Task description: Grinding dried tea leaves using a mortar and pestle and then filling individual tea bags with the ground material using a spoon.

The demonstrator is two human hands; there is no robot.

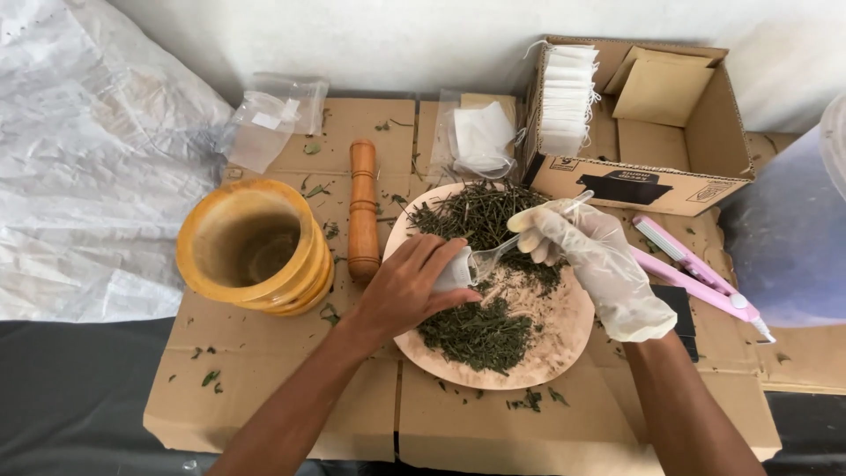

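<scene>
Fingers (423,264) hide most of small white bag (456,273); gloved right hand (590,256) holds spoon (507,247).

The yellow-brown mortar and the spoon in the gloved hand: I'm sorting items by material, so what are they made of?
Yellow-brown mortar: apparently turned wood, glossy; faint grain and ridged rings show. Clear spoon: likely plastic, translucent and shiny.

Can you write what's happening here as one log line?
left hand: holds small white bag | right hand: gloved, holds clear spoon at bag | under: plate of dried leaves
</scene>
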